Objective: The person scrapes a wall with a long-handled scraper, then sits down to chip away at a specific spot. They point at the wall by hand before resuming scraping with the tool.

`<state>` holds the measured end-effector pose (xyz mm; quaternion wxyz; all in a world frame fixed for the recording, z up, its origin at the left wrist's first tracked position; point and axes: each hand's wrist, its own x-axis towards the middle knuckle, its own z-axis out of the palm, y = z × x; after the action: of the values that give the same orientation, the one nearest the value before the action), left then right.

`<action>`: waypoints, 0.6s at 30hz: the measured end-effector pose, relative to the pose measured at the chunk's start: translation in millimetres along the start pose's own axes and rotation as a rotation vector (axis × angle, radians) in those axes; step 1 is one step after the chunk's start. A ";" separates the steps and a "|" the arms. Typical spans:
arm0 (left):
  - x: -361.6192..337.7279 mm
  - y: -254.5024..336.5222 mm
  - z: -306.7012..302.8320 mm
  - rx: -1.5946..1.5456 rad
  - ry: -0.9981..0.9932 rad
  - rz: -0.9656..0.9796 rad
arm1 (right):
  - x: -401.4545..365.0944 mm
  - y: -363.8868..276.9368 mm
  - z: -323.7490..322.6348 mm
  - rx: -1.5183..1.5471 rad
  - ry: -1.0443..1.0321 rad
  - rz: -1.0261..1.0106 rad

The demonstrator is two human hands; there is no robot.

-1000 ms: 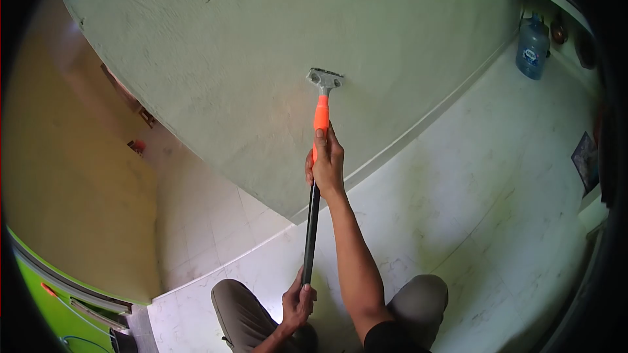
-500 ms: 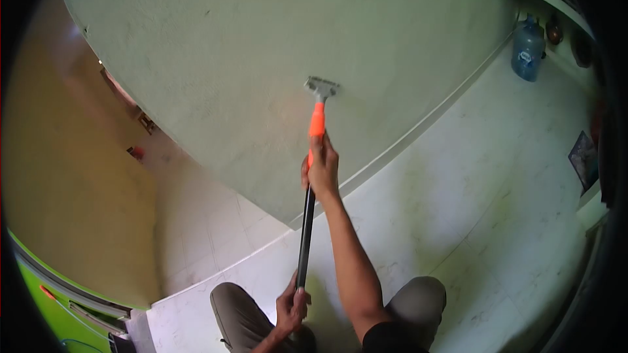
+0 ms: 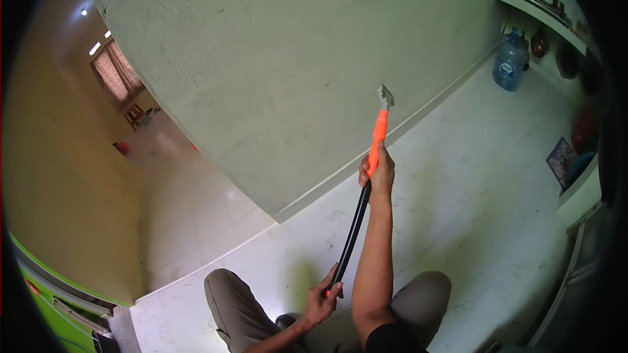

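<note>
A long scraper (image 3: pixel 379 129) with an orange collar, a black shaft and a grey metal head slants up and to the right. My right hand (image 3: pixel 379 171) is wrapped round its orange upper part, just below the head. Lower down, my left hand (image 3: pixel 322 302) grips the shaft's bottom end, where a bit of orange shows. The scraper's head is in front of the pale green wall (image 3: pixel 288 85), near its lower edge; whether it touches the wall I cannot tell.
White floor tiles (image 3: pixel 418 222) extend below the wall. A blue water bottle (image 3: pixel 508 62) stands at the upper right, under a counter (image 3: pixel 543 13) with pans. Another room with a curtained window (image 3: pixel 118 73) opens at the left. My bent knees show below.
The scraper and both my hands have moved to the right in the view. Its head has turned and now appears narrower. The view has shifted too, showing more of the left room and the counter.
</note>
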<state>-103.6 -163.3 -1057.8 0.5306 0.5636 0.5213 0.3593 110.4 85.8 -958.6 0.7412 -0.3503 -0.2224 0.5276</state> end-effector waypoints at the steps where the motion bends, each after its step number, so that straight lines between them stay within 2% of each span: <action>1: -1.0 -3.3 6.4 -0.009 0.008 0.021 | -3.7 -0.7 -0.4 0.004 -0.002 -0.038; 18: -25.8 2.2 50.9 -0.091 0.134 0.025 | -13.7 -5.6 5.7 -0.041 -0.177 0.009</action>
<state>-59.5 -199.4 -1060.9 0.5151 0.5202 0.5317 0.4260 105.3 73.4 -950.1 0.7090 -0.3181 -0.2963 0.5552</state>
